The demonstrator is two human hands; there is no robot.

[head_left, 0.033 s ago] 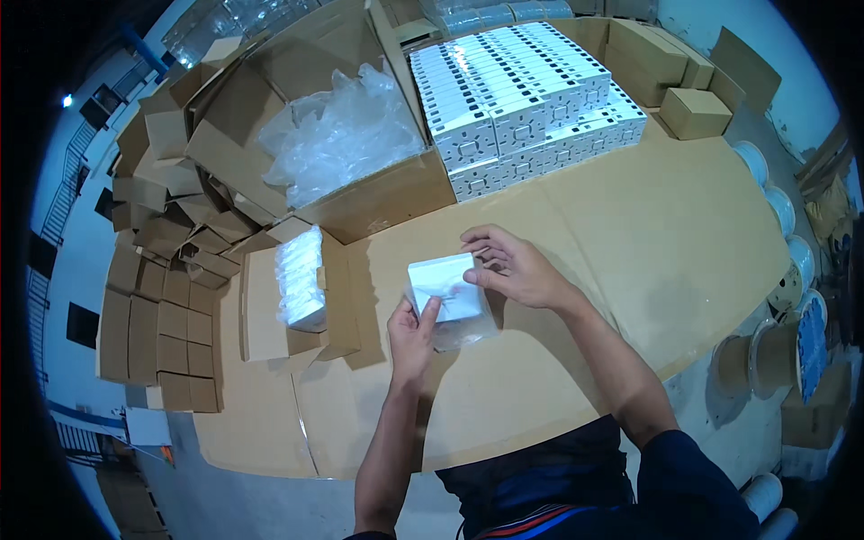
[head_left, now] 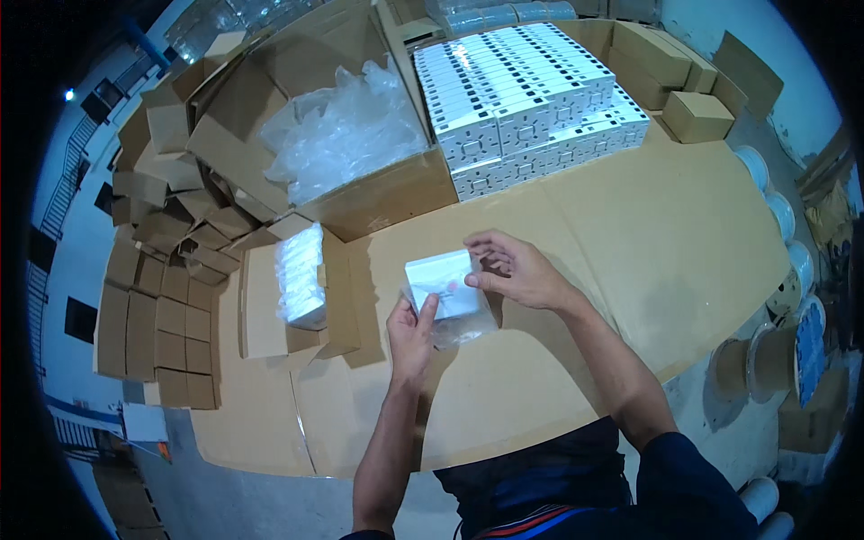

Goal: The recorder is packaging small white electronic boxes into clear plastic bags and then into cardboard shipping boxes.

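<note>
The small white box (head_left: 441,281) sits between both hands, half inside a clear plastic bag (head_left: 454,326), above the cardboard-covered table (head_left: 684,243). Its long axis runs left to right. The left hand (head_left: 412,331) pinches the bag and the box's lower left corner from below. The right hand (head_left: 517,268) grips the box's right end, fingers (head_left: 486,241) narrowly curled over its top edge. Both hands are equally near.

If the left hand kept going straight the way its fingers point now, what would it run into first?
The left hand points up and away from the person, and its fingers already touch the small white box in its clear plastic bag. Past that, probably the big open carton of plastic bags, though depth is unclear.
</note>
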